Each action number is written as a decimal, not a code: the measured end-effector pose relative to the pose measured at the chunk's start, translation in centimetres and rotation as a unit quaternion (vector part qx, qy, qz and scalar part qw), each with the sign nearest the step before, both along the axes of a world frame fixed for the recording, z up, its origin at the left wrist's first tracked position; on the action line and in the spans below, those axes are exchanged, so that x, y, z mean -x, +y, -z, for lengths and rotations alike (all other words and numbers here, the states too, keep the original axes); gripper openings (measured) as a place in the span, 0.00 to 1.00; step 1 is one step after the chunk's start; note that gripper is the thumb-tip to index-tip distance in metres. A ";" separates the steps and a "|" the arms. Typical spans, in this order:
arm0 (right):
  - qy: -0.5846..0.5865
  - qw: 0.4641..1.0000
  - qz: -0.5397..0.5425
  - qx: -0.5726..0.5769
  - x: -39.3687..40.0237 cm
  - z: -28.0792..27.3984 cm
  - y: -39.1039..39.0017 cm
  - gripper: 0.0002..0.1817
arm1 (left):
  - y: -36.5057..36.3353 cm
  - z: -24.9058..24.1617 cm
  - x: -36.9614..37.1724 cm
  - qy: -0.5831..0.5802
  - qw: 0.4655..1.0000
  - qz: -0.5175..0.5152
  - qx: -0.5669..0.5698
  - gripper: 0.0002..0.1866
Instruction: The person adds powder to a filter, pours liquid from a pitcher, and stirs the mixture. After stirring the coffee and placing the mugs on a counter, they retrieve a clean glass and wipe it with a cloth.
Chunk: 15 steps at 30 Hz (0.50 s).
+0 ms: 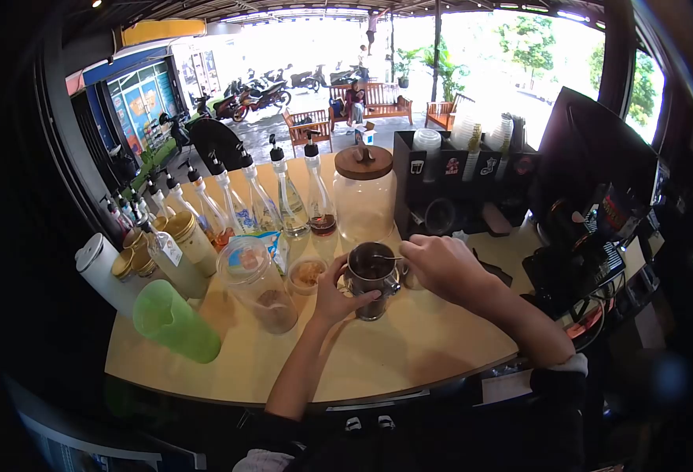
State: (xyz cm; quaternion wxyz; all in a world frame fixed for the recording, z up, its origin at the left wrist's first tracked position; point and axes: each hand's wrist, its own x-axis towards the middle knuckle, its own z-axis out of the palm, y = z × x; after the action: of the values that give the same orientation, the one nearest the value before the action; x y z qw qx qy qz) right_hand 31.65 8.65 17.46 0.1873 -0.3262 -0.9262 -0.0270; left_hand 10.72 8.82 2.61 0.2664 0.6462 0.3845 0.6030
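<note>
A glass jar (371,303) with dark contents stands on the counter, its mouth open towards me and metal clasp parts at its side. My left hand (337,293) is wrapped around the jar's left side, thumb across the front. Above the rim on the right, my right hand (444,266) pinches a thin metal spoon (384,257), whose far end dips into the jar. A small bowl (308,275) with light brown contents sits just left of the jar. Beside it a tall clear container (261,295) holds some brown powder at its bottom.
Pump bottles (290,200) line the counter's back left, several in a row. Behind the jar stands a large glass jar with a wooden lid (364,163). A green pitcher (175,322) is at the left front. A black cup organizer (456,177) and a dark monitor (598,149) stand right.
</note>
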 end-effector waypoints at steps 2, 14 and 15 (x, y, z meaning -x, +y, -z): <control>-0.016 1.000 -0.003 -0.011 0.7 -0.4 0.9 0.04 | 0.2 0.0 0.0 -0.004 1.000 0.008 -0.002 0.41; 0.177 0.974 -0.121 0.066 0.7 0.6 1.1 0.05 | 0.4 0.1 0.2 0.006 1.000 0.002 -0.007 0.41; 0.188 0.968 -0.162 0.041 0.7 1.7 1.4 0.05 | 0.4 0.2 0.2 0.007 1.000 0.000 -0.008 0.41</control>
State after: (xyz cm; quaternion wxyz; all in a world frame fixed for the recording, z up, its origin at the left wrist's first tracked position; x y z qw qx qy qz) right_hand 30.92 10.00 15.73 0.3467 -0.1780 -0.9151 0.1035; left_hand 10.54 9.26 2.39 0.2584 0.6525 0.3816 0.6016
